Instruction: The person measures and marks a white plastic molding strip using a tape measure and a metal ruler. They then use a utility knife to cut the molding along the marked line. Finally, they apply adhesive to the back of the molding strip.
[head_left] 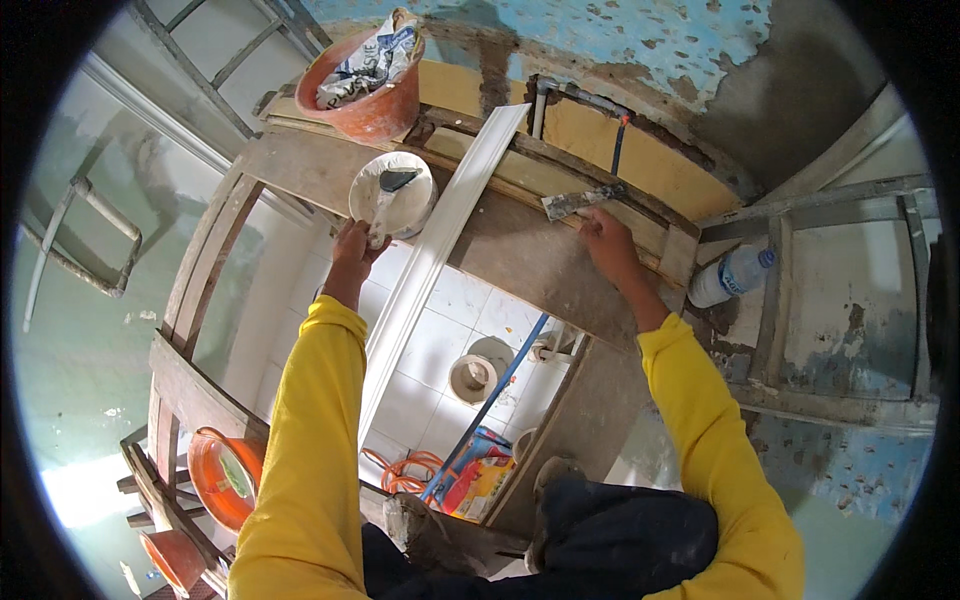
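Note:
My left hand (355,250) is closed at the near rim of a white bucket (421,226) holding a pale paste. Its fingers grip the lower end of a white-smeared tool (384,208) with a dark, broad far end, lying over the paste; its exact kind is unclear. Further right, my right hand (607,243) is closed on a putty knife (578,202), whose grey, smeared blade points left above the plank. Between the hands a long white moulding (440,235) slants across the planks, its far end raised toward the wall.
An orange tub (375,118) with a crumpled sack stands on the far planks (310,165). A water bottle (730,278) lies right, by a wooden frame (775,300). Below, on the tiles, are a small bucket (474,380), a blue pole (490,400) and an orange hose (400,472).

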